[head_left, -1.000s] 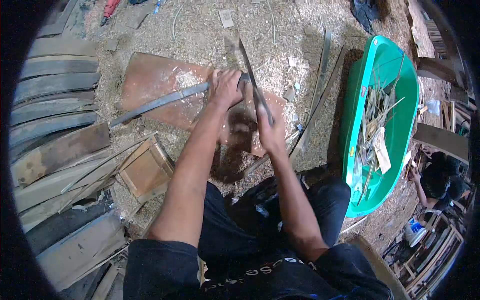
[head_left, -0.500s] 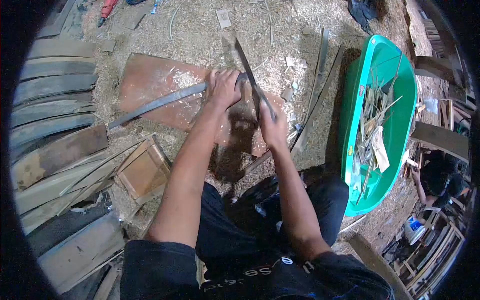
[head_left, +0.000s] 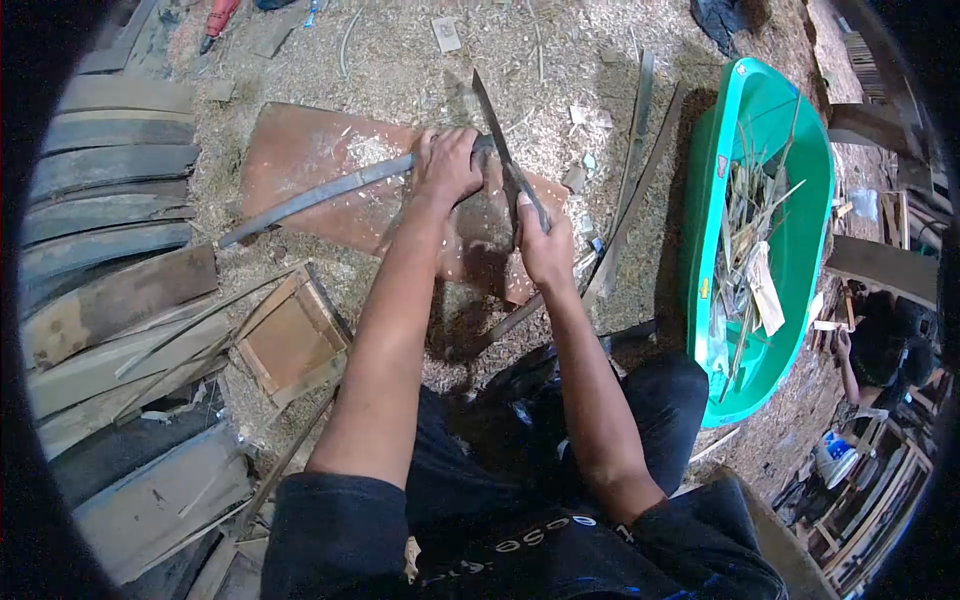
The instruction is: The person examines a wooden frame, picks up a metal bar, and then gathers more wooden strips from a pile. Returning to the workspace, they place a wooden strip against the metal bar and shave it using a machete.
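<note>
My left hand point(head_left: 447, 165) is closed over a long grey wooden strip point(head_left: 335, 197), holding it down across a reddish-brown board point(head_left: 300, 145) on the ground. The strip runs out to the left past the board's edge, and its short right end shows beyond my fingers. In my right hand point(head_left: 546, 248) is the handle of a machete point(head_left: 494, 122), its dark blade pointing up and away from me. The blade crosses the strip's right end in this view, just right of my left hand. Pale wood chips lie scattered on the board.
On the right stands a green plastic tub point(head_left: 715, 200) with wood scraps inside. Curved planks point(head_left: 115, 165) are stacked at left, near a small wooden frame point(head_left: 295, 345). Two long strips point(head_left: 640, 150) lie beside the tub. Another person point(head_left: 890, 345) crouches at far right. A red tool point(head_left: 218, 20) lies top left.
The machete and my right hand have shifted slightly; my left hand still presses on the strip. The whole view has moved a little.
</note>
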Tool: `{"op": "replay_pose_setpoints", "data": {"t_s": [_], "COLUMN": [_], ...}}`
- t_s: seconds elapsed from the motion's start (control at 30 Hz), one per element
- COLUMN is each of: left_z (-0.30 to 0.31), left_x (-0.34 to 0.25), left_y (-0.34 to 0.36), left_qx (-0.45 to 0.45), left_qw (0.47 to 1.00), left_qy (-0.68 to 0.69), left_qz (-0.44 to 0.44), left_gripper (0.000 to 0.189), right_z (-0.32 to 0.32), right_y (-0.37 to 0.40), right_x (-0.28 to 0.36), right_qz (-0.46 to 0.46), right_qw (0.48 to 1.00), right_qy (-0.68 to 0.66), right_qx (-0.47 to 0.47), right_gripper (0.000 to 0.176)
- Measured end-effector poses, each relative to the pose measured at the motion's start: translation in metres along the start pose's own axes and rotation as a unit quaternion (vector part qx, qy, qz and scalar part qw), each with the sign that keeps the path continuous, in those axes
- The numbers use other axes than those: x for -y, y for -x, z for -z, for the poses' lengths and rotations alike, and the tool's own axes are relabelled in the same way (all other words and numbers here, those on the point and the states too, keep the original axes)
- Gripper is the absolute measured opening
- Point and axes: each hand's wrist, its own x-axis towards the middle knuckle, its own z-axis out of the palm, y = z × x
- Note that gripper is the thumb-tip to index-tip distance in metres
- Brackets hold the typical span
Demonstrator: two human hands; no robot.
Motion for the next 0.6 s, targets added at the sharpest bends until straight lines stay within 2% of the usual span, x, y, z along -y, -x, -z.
{"op": "replay_pose_setpoints", "data": {"t_s": [0.07, 0.1, 0.17, 0.2, 0.23, 0.3, 0.4, 0.47, 0.5, 0.6], "left_z": [0.002, 0.001, 0.004, -0.006, -0.009, -0.007, -0.008, -0.011, -0.01, -0.008], "left_x": [-0.006, -0.01, -0.008, -0.01, -0.014, -0.013, -0.013, -0.01, -0.01, -0.009], "left_y": [0.001, 0.009, 0.014, 0.026, 0.032, 0.03, 0.026, 0.027, 0.028, 0.025], "left_qx": [-0.006, -0.009, -0.034, -0.131, -0.132, -0.128, -0.105, -0.103, -0.1, -0.097], "left_qw": [1.0, 1.0, 0.999, 0.991, 0.991, 0.992, 0.994, 0.993, 0.993, 0.993], "left_qy": [0.003, -0.004, -0.032, -0.003, 0.0, 0.008, 0.028, 0.041, 0.046, 0.051], "left_qz": [0.007, -0.002, -0.019, -0.014, 0.001, 0.018, 0.019, 0.029, 0.039, 0.05], "left_gripper": [0.029, 0.029, 0.029, 0.028, 0.029, 0.03, 0.031, 0.032, 0.033, 0.035], "right_z": [-0.003, -0.002, 0.004, 0.004, 0.006, -0.003, -0.004, -0.001, 0.002, -0.007], "right_y": [-0.003, -0.002, 0.002, 0.005, 0.014, 0.019, 0.008, 0.011, 0.015, 0.015], "right_x": [-0.017, -0.02, -0.023, -0.023, -0.022, -0.023, -0.028, -0.028, -0.013, -0.011], "right_qz": [-0.01, 0.038, 0.048, 0.044, 0.013, 0.06, 0.031, -0.002, -0.025, 0.002], "right_qw": [1.0, 0.999, 0.999, 0.999, 1.0, 0.998, 0.999, 1.0, 0.999, 0.999], "right_qy": [-0.013, 0.011, 0.026, 0.031, -0.011, -0.006, -0.029, -0.017, -0.019, -0.04], "right_qx": [0.01, 0.006, -0.004, -0.009, 0.004, -0.023, -0.012, 0.003, 0.016, -0.003], "right_gripper": [0.038, 0.036, 0.035, 0.035, 0.036, 0.035, 0.032, 0.036, 0.034, 0.033]}}
